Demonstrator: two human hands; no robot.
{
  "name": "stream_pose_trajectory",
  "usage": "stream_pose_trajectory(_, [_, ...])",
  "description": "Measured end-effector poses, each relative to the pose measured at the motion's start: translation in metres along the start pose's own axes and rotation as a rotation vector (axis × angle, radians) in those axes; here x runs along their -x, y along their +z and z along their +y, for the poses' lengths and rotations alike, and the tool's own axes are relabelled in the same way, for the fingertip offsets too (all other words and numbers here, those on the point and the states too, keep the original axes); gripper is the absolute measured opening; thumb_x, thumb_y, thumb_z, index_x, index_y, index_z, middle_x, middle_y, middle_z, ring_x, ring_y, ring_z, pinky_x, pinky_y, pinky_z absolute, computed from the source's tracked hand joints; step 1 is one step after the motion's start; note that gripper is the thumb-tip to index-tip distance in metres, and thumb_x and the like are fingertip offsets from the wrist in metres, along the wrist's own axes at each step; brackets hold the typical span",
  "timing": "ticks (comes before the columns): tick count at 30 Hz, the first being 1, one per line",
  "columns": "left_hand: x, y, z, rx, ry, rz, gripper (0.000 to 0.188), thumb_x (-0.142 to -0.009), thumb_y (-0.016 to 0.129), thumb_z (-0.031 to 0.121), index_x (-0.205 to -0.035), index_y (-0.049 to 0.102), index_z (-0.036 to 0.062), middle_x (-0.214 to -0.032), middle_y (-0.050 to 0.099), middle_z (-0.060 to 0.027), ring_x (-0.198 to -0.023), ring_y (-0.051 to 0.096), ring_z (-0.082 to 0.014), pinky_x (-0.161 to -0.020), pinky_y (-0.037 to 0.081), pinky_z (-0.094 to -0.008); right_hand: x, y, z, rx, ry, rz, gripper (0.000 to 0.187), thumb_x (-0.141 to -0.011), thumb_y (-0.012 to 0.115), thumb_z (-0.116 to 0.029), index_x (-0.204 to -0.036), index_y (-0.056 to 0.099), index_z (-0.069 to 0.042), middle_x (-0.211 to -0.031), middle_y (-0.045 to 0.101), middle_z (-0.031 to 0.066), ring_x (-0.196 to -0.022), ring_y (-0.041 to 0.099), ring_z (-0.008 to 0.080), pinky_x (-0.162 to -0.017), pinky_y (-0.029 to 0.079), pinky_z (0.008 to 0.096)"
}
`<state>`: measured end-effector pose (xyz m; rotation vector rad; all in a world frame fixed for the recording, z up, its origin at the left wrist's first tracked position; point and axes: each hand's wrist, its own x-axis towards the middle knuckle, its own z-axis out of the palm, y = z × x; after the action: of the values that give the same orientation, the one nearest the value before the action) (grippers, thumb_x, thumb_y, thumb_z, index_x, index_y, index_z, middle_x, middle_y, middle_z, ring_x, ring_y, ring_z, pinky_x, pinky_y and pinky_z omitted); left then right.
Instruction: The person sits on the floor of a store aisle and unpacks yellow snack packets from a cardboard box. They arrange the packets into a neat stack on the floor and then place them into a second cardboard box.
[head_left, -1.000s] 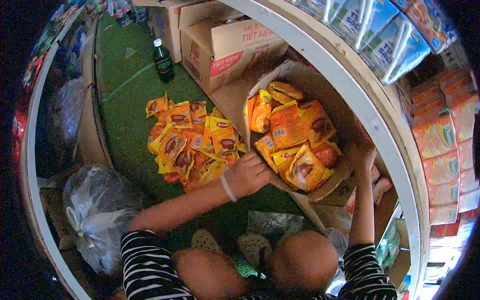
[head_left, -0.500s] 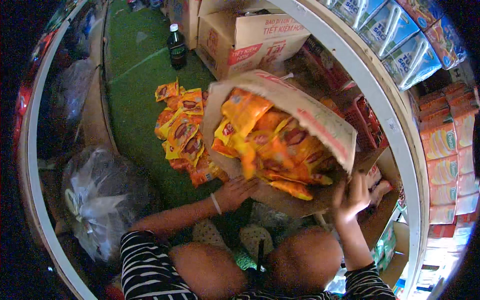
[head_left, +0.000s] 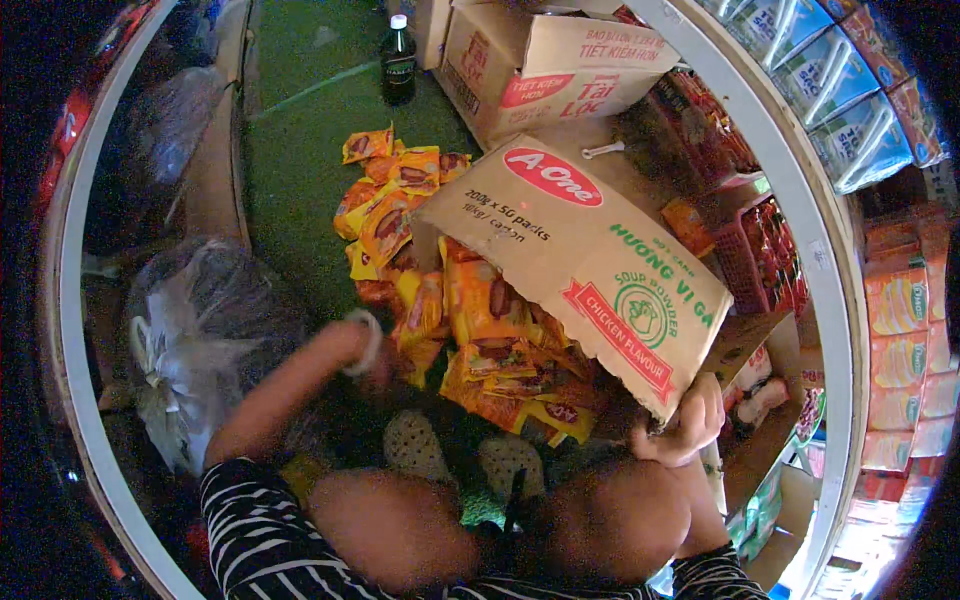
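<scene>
Tipped further, the red-and-green-lettered carton (head_left: 570, 255) spills orange packets (head_left: 490, 310); right fingers (head_left: 708, 400) grip its corner; left hand (head_left: 382, 370) blurred, grip I can't tell.

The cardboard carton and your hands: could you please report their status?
Right hand gripping lower corner of tilted cardboard carton. Left hand blurred beside orange-and-yellow packets, contact unclear. Packets heaped at carton's open mouth. Dark white-capped bottle upright beyond them.
</scene>
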<state>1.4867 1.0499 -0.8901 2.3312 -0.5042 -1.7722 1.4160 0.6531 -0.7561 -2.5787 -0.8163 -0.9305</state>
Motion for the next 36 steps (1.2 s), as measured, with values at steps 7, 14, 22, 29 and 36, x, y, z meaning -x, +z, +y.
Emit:
stream_pose_trajectory(7, [0.067,-0.082,-0.047,0.236,0.144,0.534,0.025,-0.077,0.057,0.017,-0.095,0.065,0.0017,-0.085,0.068,-0.0108,-0.069,0.067,-0.0201,-0.063,0.054,-0.0308,-0.009,-0.004,0.000,-0.042,-0.058,-0.025,0.040,-0.050,0.068,-0.024,-0.072,0.047,0.002,-0.068,0.049,0.0178,-0.053,0.047,0.0330,-0.047,0.038,0.0392])
stream_pose_trajectory(14, [0.054,-0.078,0.050,2.193,0.725,0.339,0.037,-0.090,0.049,0.034,-0.115,0.054,0.0080,-0.102,0.064,-0.0135,-0.088,0.064,-0.0305,-0.076,0.052,-0.0468,-0.008,-0.013,0.020,-0.306,-0.359,-0.246,0.055,-0.052,0.079,-0.052,-0.055,0.043,-0.011,-0.058,0.047,0.0018,-0.053,0.049,0.0202,-0.048,0.041,0.0323])
stream_pose_trajectory(22, [-0.011,-0.004,-0.010,2.166,0.222,0.371,0.029,-0.089,0.046,0.026,-0.109,0.058,0.0077,-0.104,0.064,-0.0123,-0.093,0.062,-0.0293,-0.085,0.048,-0.0486,0.032,-0.005,0.065,-0.275,0.778,-0.139,0.022,-0.087,0.056,-0.028,-0.090,0.060,-0.007,-0.080,0.058,0.0055,-0.074,0.058,0.0212,-0.064,0.047,0.0333])
stream_pose_trajectory(29, [-0.014,-0.018,-0.016,1.854,0.124,0.233,0.027,-0.088,0.047,0.026,-0.104,0.061,0.0077,-0.097,0.067,-0.0113,-0.085,0.064,-0.0273,-0.080,0.050,-0.0471,0.073,0.057,0.038,-0.948,1.815,-0.507,0.041,-0.088,0.049,-0.033,-0.119,0.052,-0.007,-0.108,0.058,0.0112,-0.100,0.055,0.0271,-0.088,0.046,0.0399])
stream_pose_trajectory(36, [-0.018,-0.037,0.004,1.764,0.181,0.134,0.034,-0.090,0.046,0.034,-0.104,0.061,0.0062,-0.093,0.067,-0.0122,-0.084,0.064,-0.0274,-0.082,0.049,-0.0428,0.090,0.071,0.014,-1.602,2.161,-0.059,0.061,-0.085,0.046,-0.045,-0.131,0.042,-0.006,-0.126,0.051,0.0160,-0.111,0.051,0.0344,-0.096,0.041,0.0478])
